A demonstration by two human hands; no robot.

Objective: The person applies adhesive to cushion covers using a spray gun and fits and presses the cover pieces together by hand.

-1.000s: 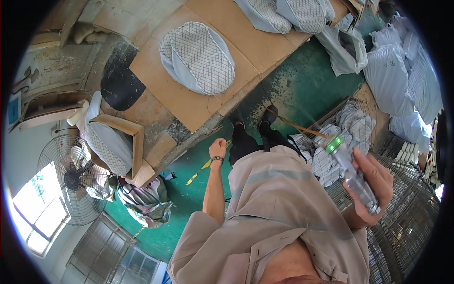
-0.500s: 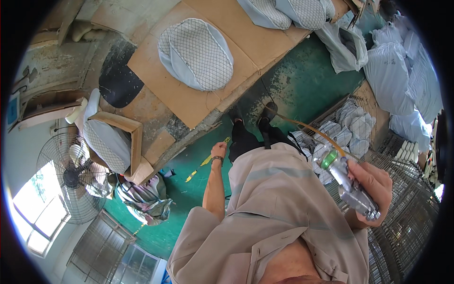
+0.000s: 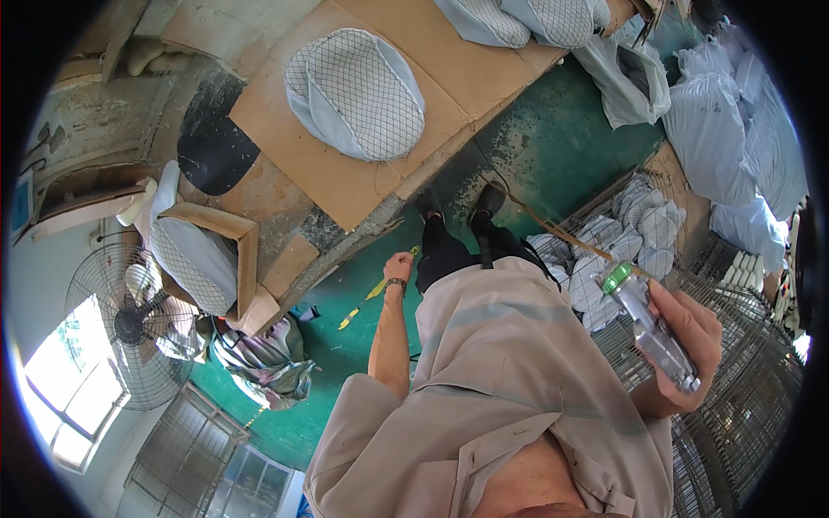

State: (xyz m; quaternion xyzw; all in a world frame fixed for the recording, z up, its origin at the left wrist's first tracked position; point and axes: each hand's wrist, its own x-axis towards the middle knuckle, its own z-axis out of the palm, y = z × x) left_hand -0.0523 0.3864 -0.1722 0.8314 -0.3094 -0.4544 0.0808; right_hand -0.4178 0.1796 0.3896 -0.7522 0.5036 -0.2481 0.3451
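My right hand (image 3: 688,332) is closed round a silver air tool (image 3: 658,337) with a green collar (image 3: 617,277). It is raised at my right side, and an orange-brown hose (image 3: 561,233) runs from the collar end. The tool's exact kind is unclear. My left hand (image 3: 398,267) hangs low by my left hip with fingers curled, and no object shows in it. Behind it, yellow strips (image 3: 373,292) mark the floor. On the bench ahead lies a padded light grey piece (image 3: 367,99) with a dark diamond pattern, touched by neither hand.
Cardboard (image 3: 458,82) covers part of the workbench. More padded pieces (image 3: 557,19) lie at its far end. Right stand white bags (image 3: 708,129), a pile of patterned pieces (image 3: 635,224) and wire racks (image 3: 734,380). Left are a large fan (image 3: 129,324) and a cloth bundle (image 3: 268,363).
The air tool has shifted slightly right and tilted in my right hand, so the green collar shows higher. My left hand has moved slightly up.
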